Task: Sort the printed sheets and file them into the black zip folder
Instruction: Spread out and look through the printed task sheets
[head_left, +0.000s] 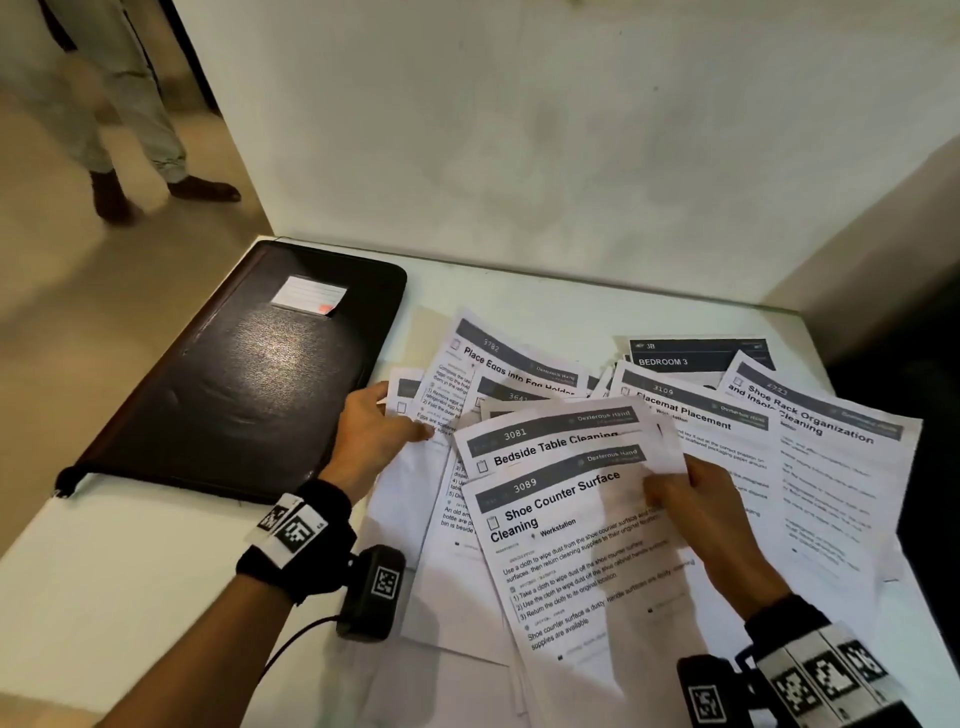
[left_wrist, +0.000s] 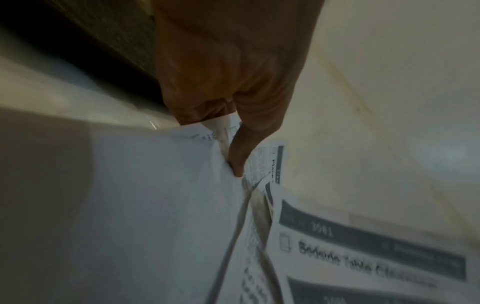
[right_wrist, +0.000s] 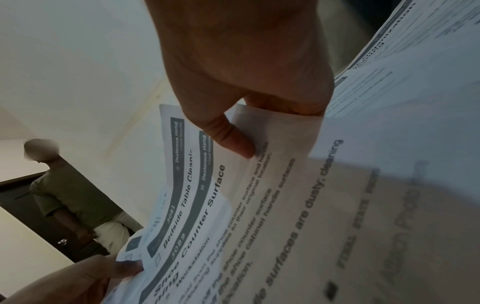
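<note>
The black zip folder (head_left: 249, 379) lies closed at the table's left, with a white label pocket on its cover. Printed sheets (head_left: 810, 467) are fanned out over the table's right half. My right hand (head_left: 660, 483) pinches two lifted sheets, "Shoe Counter Surface Cleaning" (head_left: 566, 545) over "Bedside Table Cleaning" (head_left: 545, 441); the right wrist view shows its thumb (right_wrist: 233, 139) on top and the fingers underneath. My left hand (head_left: 410, 415) grips the left edge of the pile beside the folder. In the left wrist view the left hand's thumb (left_wrist: 241, 152) presses a sheet (left_wrist: 155, 195) against the hidden fingers.
The white table (head_left: 130, 597) stands in a corner, with walls behind and to the right. Its left edge drops to the floor, where a person (head_left: 130, 130) stands at the far left, also seen in the right wrist view (right_wrist: 67, 195). A "BEDROOM 3" sheet (head_left: 691, 358) lies at the back.
</note>
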